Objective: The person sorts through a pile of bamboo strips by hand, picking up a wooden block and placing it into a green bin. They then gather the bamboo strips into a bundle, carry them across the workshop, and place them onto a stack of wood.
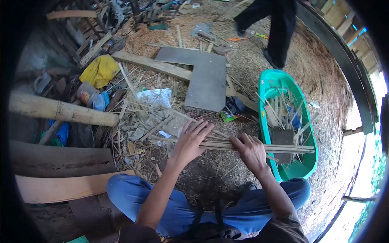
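Left hand and right hand both clamp a bundle of thin wooden strips, held above the debris-strewn ground, right ends over the green tub. Risk: uneven grip could let loose strips slide out.

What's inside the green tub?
Thin wood strips, a dark flat piece and something blue in the green tub. Whatever lies beneath them is covered.

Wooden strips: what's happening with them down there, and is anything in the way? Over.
Left hand on the wooden strips; right hand gripping them farther along. Strips' right ends over green tub, possibly in the way.
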`<state>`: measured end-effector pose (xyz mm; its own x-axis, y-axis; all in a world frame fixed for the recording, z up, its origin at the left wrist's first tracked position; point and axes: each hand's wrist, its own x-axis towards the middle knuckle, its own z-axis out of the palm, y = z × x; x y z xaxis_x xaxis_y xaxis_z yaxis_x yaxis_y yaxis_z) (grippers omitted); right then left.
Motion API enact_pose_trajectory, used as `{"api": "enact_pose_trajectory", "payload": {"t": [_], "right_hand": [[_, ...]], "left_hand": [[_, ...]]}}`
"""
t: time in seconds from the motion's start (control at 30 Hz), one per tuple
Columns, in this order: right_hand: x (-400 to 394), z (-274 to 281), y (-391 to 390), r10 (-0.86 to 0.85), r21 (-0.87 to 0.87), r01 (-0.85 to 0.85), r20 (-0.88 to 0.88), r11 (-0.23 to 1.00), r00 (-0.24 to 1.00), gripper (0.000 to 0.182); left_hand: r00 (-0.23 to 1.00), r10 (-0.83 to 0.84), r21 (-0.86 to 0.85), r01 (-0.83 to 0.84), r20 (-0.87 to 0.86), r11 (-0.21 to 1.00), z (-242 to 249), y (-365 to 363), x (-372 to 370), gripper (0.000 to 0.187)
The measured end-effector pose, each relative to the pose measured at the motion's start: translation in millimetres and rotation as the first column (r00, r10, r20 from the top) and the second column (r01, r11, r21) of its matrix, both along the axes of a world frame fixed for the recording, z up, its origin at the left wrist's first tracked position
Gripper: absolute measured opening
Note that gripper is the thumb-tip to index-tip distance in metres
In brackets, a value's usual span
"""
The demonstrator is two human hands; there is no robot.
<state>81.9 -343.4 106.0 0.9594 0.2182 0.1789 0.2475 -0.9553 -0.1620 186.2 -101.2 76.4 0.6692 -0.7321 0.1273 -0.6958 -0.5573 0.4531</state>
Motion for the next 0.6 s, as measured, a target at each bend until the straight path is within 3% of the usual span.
{"api": "enact_pose_trajectory", "payload": {"t": [0.03,0.07,0.17,0.27,0.33,0.4,0.43,0.47,0.53,0.6], "right_hand": [[-3.5,-1.0,-8.1,0.001,-0.008,-0.001,0.009,1.0,1.0,0.034],[-7.4,-1.5,-15.2,0.001,-0.017,-0.001,0.021,1.0,1.0,0.034],[-19.3,-5.4,-27.4,-0.055,0.013,0.055,0.007,0.998,0.998,0.037],[-25.5,-25.4,-47.5,-0.092,0.025,0.091,0.029,0.996,0.995,0.039],[-32.5,-33.3,-62.5,-0.117,0.051,0.114,0.064,0.992,0.991,0.04],[-40.7,-38.3,-78.1,-0.21,0.065,0.21,-0.018,0.975,0.978,0.044],[-43.8,-40.5,-89.9,-0.234,0.054,0.233,0.009,0.971,0.972,0.046],[-46.5,-41.8,-100.0,-0.26,0.06,0.259,0.011,0.964,0.966,0.046],[-50.6,-35.4,-118.6,-0.422,0.114,0.422,-0.024,0.9,0.906,0.047],[-59.8,-34.6,-134.0,-0.483,0.165,0.48,-0.024,0.862,0.875,0.044]], "left_hand": [[0.999,-0.011,-0.043,0.009,-0.049,0.999,-4.0,-8.7,1.7,0.076],[0.998,-0.036,-0.04,0.034,-0.044,0.999,-7.3,-17.0,1.6,0.076],[0.999,-0.029,-0.076,0.032,0.04,0.997,-11.9,-40.7,4.4,0.04],[0.999,-0.034,-0.023,0.034,0.01,0.999,-17.6,-66.1,8.1,0.037],[0.996,-0.088,-0.029,0.088,0.005,0.996,-13.7,-89.0,8.5,0.044],[0.971,-0.082,-0.064,0.098,0.224,0.993,-5.7,-113.5,5.8,0.056],[0.957,-0.097,0.003,0.1,0.273,0.995,-4.1,-122.7,4.1,0.076],[0.953,-0.124,0.008,0.126,0.275,0.992,-2.5,-134.7,0.5,0.076],[0.947,0.008,-0.107,0.028,0.321,0.994,-1.5,-158.3,-9.1,0.089],[0.959,-0.067,-0.091,0.095,0.276,0.991,-11.8,-169.8,-13.3,0.092]]}}
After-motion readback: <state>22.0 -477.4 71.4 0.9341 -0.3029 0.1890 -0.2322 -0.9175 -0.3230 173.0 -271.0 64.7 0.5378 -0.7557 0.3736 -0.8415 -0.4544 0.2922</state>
